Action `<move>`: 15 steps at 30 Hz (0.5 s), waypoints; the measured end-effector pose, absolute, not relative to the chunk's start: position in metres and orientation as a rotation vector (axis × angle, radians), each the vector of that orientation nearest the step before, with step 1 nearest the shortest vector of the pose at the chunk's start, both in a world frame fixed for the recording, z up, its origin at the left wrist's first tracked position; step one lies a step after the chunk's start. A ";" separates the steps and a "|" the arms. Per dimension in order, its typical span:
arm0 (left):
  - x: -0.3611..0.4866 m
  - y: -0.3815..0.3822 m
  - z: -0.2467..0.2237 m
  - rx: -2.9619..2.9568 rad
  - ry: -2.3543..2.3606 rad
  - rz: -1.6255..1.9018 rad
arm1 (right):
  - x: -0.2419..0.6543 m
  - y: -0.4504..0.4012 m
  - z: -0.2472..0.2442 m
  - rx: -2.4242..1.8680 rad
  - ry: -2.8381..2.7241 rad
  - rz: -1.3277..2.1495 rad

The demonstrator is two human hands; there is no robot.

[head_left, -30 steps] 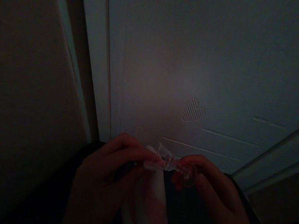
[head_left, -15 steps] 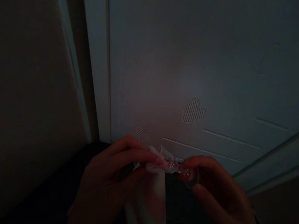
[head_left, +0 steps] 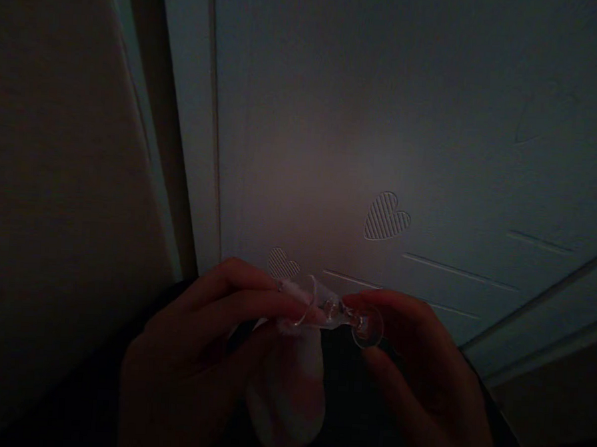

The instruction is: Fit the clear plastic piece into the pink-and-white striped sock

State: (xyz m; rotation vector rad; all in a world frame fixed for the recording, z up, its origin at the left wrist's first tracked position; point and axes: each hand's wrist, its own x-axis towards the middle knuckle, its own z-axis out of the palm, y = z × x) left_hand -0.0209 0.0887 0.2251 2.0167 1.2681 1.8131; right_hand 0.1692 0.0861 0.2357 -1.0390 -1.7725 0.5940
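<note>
A small clear stemmed glass (head_left: 328, 312) lies sideways between my hands, its mouth toward the left and its round foot toward the right. My right hand (head_left: 424, 363) grips it around the stem and foot with the fingertips. A fuzzy pink and white cloth (head_left: 294, 400) is pinched in my left hand (head_left: 192, 338). Part of that cloth and my left fingertips are at the glass's mouth, seemingly inside the bowl. The rest hangs down below. Dim light hides much of the fingers' detail.
Straight ahead stands a pale door-like panel (head_left: 308, 130) with engraved striped hearts and lines. A dark brown surface (head_left: 57, 137) rises at the left, beside a pale vertical trim strip. Below the hands it is nearly black.
Both hands have shifted slightly left and up with the glass and cloth. The foot of the glass now faces me more. The hanging cloth's lower end has come into view.
</note>
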 end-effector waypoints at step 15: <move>-0.025 0.088 0.228 1.999 1.203 1.697 | 0.167 0.086 0.237 -0.940 -1.677 0.717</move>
